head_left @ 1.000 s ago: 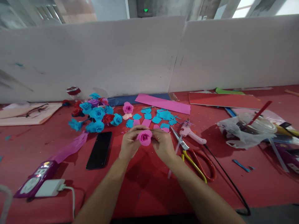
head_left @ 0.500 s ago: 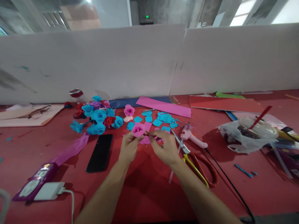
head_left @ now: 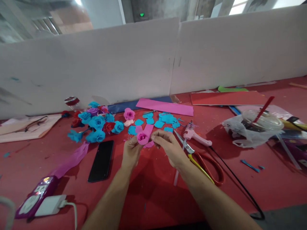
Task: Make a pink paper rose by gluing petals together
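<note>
My left hand (head_left: 131, 150) is closed around the base of a pink paper flower (head_left: 143, 137), whose rolled petals face up toward me. At the flower's right edge, my right hand (head_left: 167, 145) has its thumb and fingers pinched together; what they grip, if anything, is too small to make out. Just behind the hands lie a pink paper strip (head_left: 149, 129) and cut blue paper petals (head_left: 159, 124). A second pink paper flower (head_left: 129, 114) rests farther back, to the left.
Left are a bunch of blue, red and purple paper flowers (head_left: 96, 122), a black phone (head_left: 101, 161) and a power strip (head_left: 38, 195). Right of my hand lie scissors (head_left: 208, 168), a pink glue gun (head_left: 197, 137) and a bagged cup (head_left: 261, 123). A white partition (head_left: 115, 67) stands behind.
The view has tilted and shifted slightly. My left hand still holds the pink flower, now a bit lower and tipped more toward me; my right fingers stay at its edge.
</note>
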Demonstrator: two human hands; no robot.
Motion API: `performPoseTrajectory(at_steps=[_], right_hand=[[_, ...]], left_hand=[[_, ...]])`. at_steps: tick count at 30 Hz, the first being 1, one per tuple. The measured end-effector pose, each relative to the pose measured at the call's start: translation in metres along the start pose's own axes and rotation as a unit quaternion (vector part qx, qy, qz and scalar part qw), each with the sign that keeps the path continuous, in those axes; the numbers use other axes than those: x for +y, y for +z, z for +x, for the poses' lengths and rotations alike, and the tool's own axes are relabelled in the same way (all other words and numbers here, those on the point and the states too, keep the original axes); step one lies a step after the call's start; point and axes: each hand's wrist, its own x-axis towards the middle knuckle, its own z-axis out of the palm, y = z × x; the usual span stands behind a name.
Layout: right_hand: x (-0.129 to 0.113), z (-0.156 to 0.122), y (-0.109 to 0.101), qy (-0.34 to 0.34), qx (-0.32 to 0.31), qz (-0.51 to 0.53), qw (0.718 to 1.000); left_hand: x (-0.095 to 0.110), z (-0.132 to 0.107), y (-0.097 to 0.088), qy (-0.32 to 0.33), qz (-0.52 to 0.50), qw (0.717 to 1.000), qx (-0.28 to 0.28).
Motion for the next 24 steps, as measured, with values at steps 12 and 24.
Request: performPoseTrajectory(at_steps=[12,24], right_hand=[[0.0057,0.0,-0.0015,-0.008,-0.002,-0.046,0.999],[0.0008,-0.0022,-0.0044,-0.06,0.028,-0.048,0.997]], left_hand=[[0.0045,-0.0007,-0.0002,0.016,0.056,0.998,-0.015],[0.0076,0.0011,-0.0028,0.04,0.087,0.995,-0.04]])
